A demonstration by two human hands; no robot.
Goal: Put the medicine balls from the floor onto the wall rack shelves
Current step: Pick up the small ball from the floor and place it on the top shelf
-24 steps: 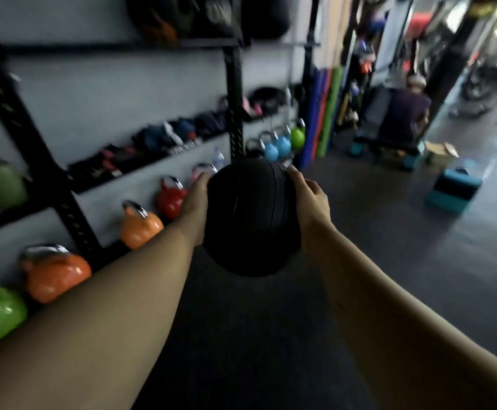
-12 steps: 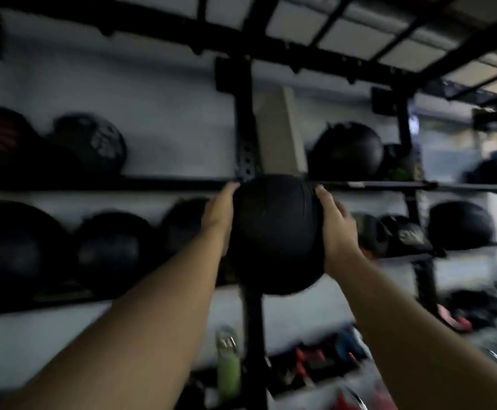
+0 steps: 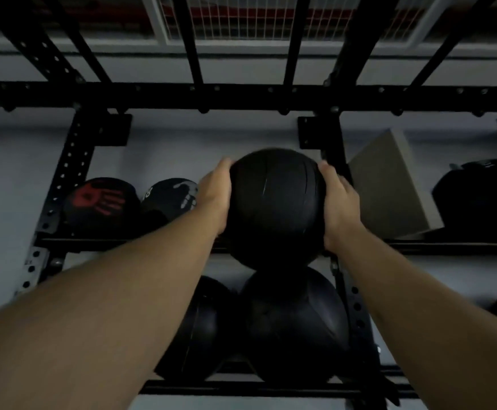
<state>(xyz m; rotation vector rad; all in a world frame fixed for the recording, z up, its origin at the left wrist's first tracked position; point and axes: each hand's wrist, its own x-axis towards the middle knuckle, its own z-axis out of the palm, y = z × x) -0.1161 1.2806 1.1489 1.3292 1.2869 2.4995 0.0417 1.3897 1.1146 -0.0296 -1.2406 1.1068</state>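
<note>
At the black wall rack, my left hand and right hand clasp one medicine ball; six shelved balls visible against grey wall.

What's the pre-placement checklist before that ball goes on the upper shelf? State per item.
1. Two-handed grip: left hand and right hand on opposite sides of the medicine ball: ok.
2. Ball raised to the upper shelf rail: ok.
3. Free slot between the white-handprint ball and the upright: cannot tell, the held ball hides it.
4. Grey box leaning beside the slot, stable: cannot tell.
5. Room under the top crossbeam: ok.
</note>
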